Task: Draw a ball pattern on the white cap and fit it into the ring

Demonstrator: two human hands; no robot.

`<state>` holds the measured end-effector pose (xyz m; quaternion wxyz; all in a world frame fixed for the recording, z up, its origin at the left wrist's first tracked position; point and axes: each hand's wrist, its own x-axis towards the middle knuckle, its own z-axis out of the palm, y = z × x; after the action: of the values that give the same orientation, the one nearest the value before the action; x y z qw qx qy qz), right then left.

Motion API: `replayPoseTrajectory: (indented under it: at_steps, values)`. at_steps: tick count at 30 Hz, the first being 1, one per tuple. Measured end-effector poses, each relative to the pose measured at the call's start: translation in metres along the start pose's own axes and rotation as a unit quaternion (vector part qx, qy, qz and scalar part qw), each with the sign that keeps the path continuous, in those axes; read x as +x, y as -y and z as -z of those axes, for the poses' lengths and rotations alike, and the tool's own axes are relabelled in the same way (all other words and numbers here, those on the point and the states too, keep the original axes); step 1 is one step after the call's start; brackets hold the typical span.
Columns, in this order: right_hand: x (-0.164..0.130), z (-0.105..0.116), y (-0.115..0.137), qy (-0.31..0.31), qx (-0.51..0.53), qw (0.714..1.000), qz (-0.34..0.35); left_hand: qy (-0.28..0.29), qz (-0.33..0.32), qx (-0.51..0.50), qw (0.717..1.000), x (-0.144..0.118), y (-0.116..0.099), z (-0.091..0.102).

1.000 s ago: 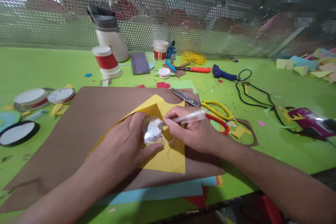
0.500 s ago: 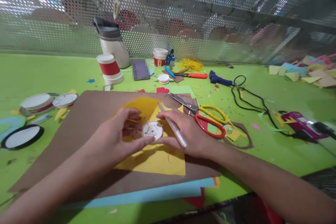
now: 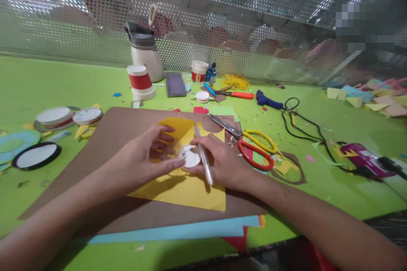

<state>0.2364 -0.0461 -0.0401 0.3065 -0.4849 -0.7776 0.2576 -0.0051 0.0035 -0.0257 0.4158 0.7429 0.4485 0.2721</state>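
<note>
A small white round disc [image 3: 191, 157] lies on a yellow paper sheet [image 3: 187, 186], which rests on a large brown card [image 3: 104, 144]. My left hand [image 3: 149, 156] pinches the disc's left edge with thumb and fingers. My right hand [image 3: 224, 163] holds a clear pen [image 3: 203, 159] between its fingers and touches the disc's right edge. The pen tip points away from me, off the paper.
Red and yellow scissors [image 3: 251, 144] lie just right of my right hand. A purple glue gun [image 3: 365, 161] with black cord sits far right. Paper cups [image 3: 140, 81], a white jug [image 3: 144, 53], lids [image 3: 55, 116] and paper scraps crowd the green table [image 3: 38, 89].
The pen has left the disc's rim and now lies across my right fingers. Both hands have come to hold the disc flat on the yellow paper.
</note>
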Motion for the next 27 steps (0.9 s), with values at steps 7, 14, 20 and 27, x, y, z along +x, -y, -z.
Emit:
replayPoseTrajectory:
  at_steps: [7,14,20,27]
  values:
    - [0.0,-0.001,-0.005,0.017,-0.006,1.0,-0.013,0.054,-0.03,0.168,0.984,-0.003,-0.008,-0.003]
    - [-0.009,0.019,-0.006,-0.018,0.014,0.999,0.028,0.054,-0.049,0.2,0.977,-0.011,-0.01,-0.006]
    - [-0.003,0.022,-0.009,0.057,0.025,0.997,0.05,0.046,-0.021,0.226,0.973,-0.017,-0.02,-0.011]
    - [0.005,0.003,-0.013,0.037,0.017,0.997,0.058,0.046,-0.019,0.243,0.969,-0.018,-0.021,-0.011]
